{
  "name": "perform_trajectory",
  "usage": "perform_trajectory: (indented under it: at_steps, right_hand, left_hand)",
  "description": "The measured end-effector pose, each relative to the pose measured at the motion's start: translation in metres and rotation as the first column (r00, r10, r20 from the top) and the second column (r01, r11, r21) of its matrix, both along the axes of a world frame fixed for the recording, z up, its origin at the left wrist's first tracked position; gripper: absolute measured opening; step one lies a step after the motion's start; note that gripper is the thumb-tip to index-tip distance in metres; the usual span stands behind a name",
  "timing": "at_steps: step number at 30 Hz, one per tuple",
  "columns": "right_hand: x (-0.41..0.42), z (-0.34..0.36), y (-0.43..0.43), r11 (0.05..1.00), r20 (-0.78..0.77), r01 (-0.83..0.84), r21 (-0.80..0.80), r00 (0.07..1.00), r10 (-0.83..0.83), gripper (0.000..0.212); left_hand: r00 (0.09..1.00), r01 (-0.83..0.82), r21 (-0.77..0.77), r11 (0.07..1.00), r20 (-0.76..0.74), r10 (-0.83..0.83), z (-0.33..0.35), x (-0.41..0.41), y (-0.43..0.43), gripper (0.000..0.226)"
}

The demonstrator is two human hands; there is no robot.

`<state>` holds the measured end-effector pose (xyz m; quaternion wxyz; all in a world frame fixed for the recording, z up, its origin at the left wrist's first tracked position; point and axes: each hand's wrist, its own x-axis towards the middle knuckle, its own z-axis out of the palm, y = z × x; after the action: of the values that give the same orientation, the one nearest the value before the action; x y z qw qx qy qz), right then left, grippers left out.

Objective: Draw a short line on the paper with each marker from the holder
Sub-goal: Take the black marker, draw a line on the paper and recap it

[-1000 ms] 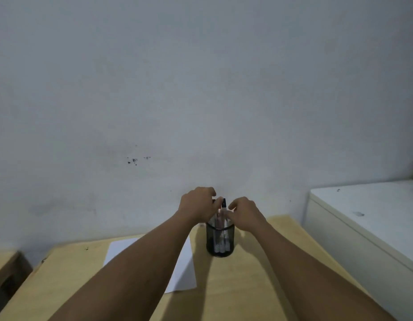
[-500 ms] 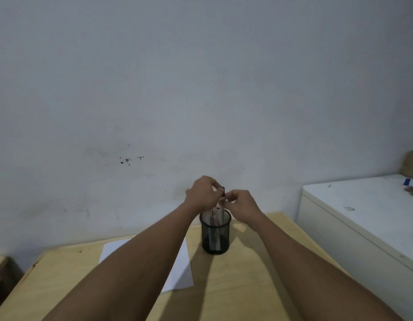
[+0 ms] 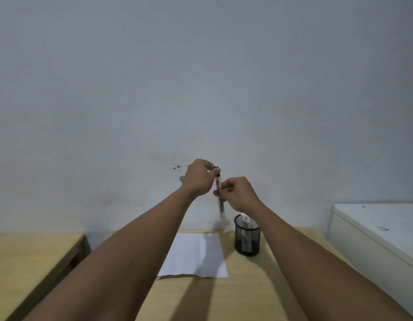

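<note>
A: Hard to read anything on the marker (image 3: pixel 219 193) — blurred, lettering too small. White slim barrel, dark cap end up, held near upright in the air, above and just left of the holder (image 3: pixel 247 239).

B: Grip on it?

A: Left hand (image 3: pixel 199 178) pinching the capped top between fingertips; right hand (image 3: pixel 238 193) closed around the barrel's middle. Fingertips of both mostly hidden behind knuckles. Lower tip of the barrel smeared, shape unclear.

B: And inside the holder?

A: Black wire mesh, round, see-through. At least one more white stick standing within, pinkish at the top; count impossible through the mesh. Right forearm crossing just beside its right edge.

B: Paper?

A: Paper (image 3: pixel 196 256), white, flat, matte, left of the holder and near it. Left side hidden under the left forearm; no lines visible on the exposed part. Near edge slightly curled.

B: Surface beneath?

A: Table (image 3: pixel 247 293), pale wood, smooth, cut off at the bottom. Second wooden top (image 3: pixel 31 256) at left, separated by a dark gap. White cabinet (image 3: pixel 381 230) at right, cropped by the frame.
</note>
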<state>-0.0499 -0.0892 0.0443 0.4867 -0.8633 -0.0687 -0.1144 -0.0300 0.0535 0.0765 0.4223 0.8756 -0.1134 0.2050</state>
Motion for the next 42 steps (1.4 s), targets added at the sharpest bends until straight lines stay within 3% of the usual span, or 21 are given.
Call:
perform_trajectory:
  at_steps: [10, 17, 21, 23, 28, 33, 37, 42]
  right_hand:
    - [0.002, -0.026, 0.098, 1.0, -0.015, 0.007, -0.004, 1.0, -0.007, 0.031]
    - [0.021, -0.067, 0.136, 0.981, -0.083, -0.049, -0.188, 0.996, 0.034, 0.025]
    - [0.028, -0.085, 0.146, 0.976, -0.101, -0.069, -0.207, 0.994, 0.049, 0.026]
    - [0.034, -0.093, 0.146, 0.985, -0.099, -0.077, -0.155, 0.993, 0.062, 0.021]
    - [0.047, -0.105, 0.143, 0.991, -0.064, -0.126, 0.037, 0.99, 0.128, 0.04]
    - [0.054, -0.11, 0.141, 0.963, -0.096, -0.166, 0.213, 0.977, 0.19, 0.003]
    - [0.059, -0.113, 0.146, 0.915, -0.187, -0.151, 0.375, 0.954, 0.234, 0.017]
    - [0.064, -0.122, 0.155, 0.856, -0.243, -0.154, 0.493, 0.921, 0.305, 0.035]
  left_hand:
    - [0.964, -0.264, -0.066, 0.962, -0.045, 0.261, -0.022, -0.017, 0.081, 0.023]
    - [0.919, -0.384, -0.105, 0.917, -0.136, 0.369, -0.073, -0.003, 0.126, 0.027]
    - [0.898, -0.427, -0.149, 0.892, -0.186, 0.399, -0.093, 0.009, 0.148, 0.022]
    - [0.891, -0.435, -0.114, 0.893, -0.196, 0.409, -0.104, 0.016, 0.161, 0.024]
    - [0.86, -0.419, 0.071, 0.905, -0.289, 0.421, -0.15, 0.02, 0.185, 0.019]
    - [0.827, -0.418, 0.212, 0.883, -0.313, 0.467, -0.186, 0.014, 0.194, 0.015]
    - [0.816, -0.399, 0.298, 0.867, -0.316, 0.484, -0.201, 0.006, 0.198, 0.015]
    - [0.817, -0.369, 0.292, 0.882, -0.352, 0.458, -0.205, 0.007, 0.203, 0.027]
